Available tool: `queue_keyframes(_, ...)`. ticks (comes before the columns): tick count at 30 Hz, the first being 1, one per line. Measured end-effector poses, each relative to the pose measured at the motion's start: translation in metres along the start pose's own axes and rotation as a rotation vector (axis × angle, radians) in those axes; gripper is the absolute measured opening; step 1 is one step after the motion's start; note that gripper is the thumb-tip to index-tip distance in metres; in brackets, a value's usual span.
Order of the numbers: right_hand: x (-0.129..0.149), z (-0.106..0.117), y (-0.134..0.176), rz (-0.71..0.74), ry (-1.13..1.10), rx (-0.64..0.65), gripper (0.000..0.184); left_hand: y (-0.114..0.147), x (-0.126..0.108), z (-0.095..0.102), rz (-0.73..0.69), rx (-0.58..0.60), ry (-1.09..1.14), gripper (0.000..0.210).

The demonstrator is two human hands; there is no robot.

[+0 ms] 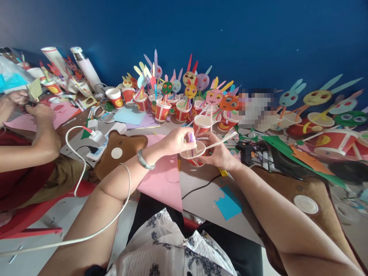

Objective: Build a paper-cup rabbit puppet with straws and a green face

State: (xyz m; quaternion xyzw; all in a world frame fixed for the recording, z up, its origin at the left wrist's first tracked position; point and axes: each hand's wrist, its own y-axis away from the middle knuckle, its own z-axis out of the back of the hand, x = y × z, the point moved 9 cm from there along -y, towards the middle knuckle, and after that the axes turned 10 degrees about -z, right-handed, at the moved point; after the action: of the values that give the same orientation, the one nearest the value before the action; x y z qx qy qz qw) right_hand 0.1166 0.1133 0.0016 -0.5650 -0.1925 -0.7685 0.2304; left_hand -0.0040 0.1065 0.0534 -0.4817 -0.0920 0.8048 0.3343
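A red and white paper cup (197,163) is held up above the table edge. My right hand (218,154) wraps round its right side. With pinched fingers, my left hand (181,141) holds a thin purple strip (191,138) whose lower end is inside the cup. Pale strips (222,139) stick out to the right past my right hand; where they are fixed is hidden. Beneath my left forearm lies a sheet of pink paper (163,180). Just behind my hands stands another paper cup (202,123).
Several paper cups with rabbit-faced sticks (214,97) line the blue wall. A power strip (107,140), a brown cushion (129,147) and a white cable (126,199) across my left forearm are at left. A co-worker's hands (40,111) hold paper there. Scraps and a blue piece (228,205) lie right.
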Motion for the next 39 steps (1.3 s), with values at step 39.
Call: queue_keyframes(39, 0.046, 0.046, 0.020, 0.298, 0.254, -0.416, 0.042, 0.011, 0.033, 0.011, 0.104, -0.549, 0.452, 0.036)
